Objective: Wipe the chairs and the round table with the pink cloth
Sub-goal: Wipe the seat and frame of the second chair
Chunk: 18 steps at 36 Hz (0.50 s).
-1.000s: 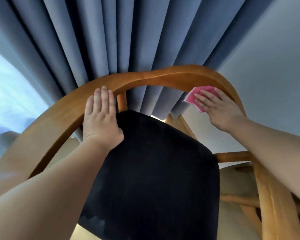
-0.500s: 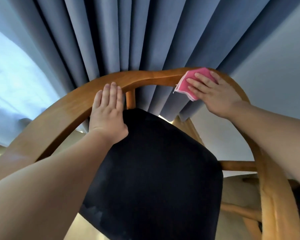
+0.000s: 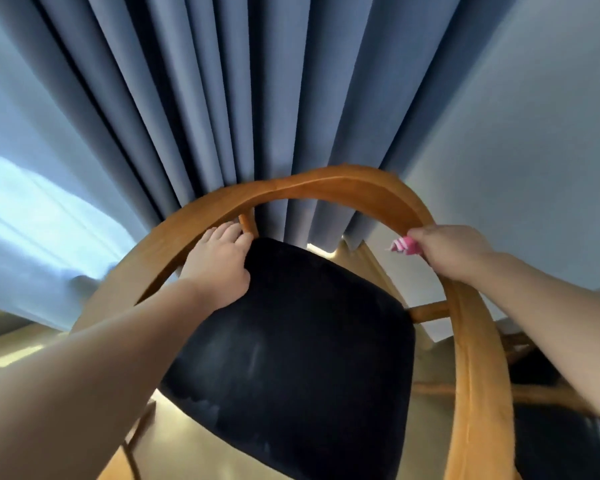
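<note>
One big blue curtain (image 3: 222,98) fills most of the view, hanging in folds right behind the chair, with a plain wall (image 3: 516,168) off to the right; below that is the wooden armchair (image 3: 312,185), its curved back-and-arm rail looping round a dark upholstered seat (image 3: 298,358); a second chair (image 3: 551,393) pokes in at the lower right, mostly cut off; no round table in sight. The left hand (image 3: 219,265) lies on the back corner of the seat with fingers reaching to the rail by a spindle, holding nothing, just steadying as far as I can judge; the right hand (image 3: 447,251) is closed round the rail's right bend with the pink cloth (image 3: 404,244) bunched in its grip, only a small bit sticking out on the inner side. So I'd say it's mid-wipe on the rail; to do it well, wrap the cloth fully round the wood so top and underside both get cleaned, slide along the curve in one steady pull down the arm, keep the other hand bracing so the chair doesn't scoot, and refold if the cloth bunches too tight.
</note>
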{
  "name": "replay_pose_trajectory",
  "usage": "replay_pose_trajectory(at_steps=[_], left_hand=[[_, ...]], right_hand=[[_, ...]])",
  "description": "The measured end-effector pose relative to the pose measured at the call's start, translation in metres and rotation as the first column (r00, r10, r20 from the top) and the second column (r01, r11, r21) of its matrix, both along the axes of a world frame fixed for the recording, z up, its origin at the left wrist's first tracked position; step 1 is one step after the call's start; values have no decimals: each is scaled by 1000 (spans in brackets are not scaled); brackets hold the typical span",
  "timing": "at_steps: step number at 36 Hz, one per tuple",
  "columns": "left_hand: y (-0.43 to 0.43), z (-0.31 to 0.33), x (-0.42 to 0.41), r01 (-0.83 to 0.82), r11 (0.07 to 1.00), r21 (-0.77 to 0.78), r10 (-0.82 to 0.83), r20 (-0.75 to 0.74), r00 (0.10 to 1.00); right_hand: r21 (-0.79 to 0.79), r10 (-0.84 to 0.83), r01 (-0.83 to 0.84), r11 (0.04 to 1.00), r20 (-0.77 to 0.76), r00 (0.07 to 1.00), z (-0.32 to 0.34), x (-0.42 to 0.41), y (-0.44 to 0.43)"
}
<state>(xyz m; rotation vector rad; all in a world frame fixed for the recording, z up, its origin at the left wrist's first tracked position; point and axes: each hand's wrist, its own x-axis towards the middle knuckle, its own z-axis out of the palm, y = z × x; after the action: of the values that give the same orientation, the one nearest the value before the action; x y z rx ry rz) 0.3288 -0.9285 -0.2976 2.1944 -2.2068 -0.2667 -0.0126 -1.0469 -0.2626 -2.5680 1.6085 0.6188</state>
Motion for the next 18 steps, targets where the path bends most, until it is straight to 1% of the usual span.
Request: replay_pose_trajectory(at_steps=[2,4,6,9,13,15,18], left_hand=[[11,23,-12,27,999,23,-26,-73,997],[24,45,-24,68,997,35,-63,-130,989],[37,66,-36,101,995,19,-95,-207,974],[59,101,-58,121,993,-14,-118,-334,935],[97,153,-89,212,972,-98,-233,-454,860],[121,179,-101,269,949,-162,-314,-513,799],[160,213,-113,340,911,-233,-410,-592,693]], right_hand=[[74,-76,66,995,133,988,18,-3,14],[161,-188,147,976,284,940,38,-5,31],[237,-276,187,953,429,860,61,-5,56],[276,-339,213,937,583,739,94,-3,99],[383,-425,201,902,694,581,148,10,170],[410,-433,174,896,712,553,175,18,210],[388,-417,171,905,741,526,211,27,269]])
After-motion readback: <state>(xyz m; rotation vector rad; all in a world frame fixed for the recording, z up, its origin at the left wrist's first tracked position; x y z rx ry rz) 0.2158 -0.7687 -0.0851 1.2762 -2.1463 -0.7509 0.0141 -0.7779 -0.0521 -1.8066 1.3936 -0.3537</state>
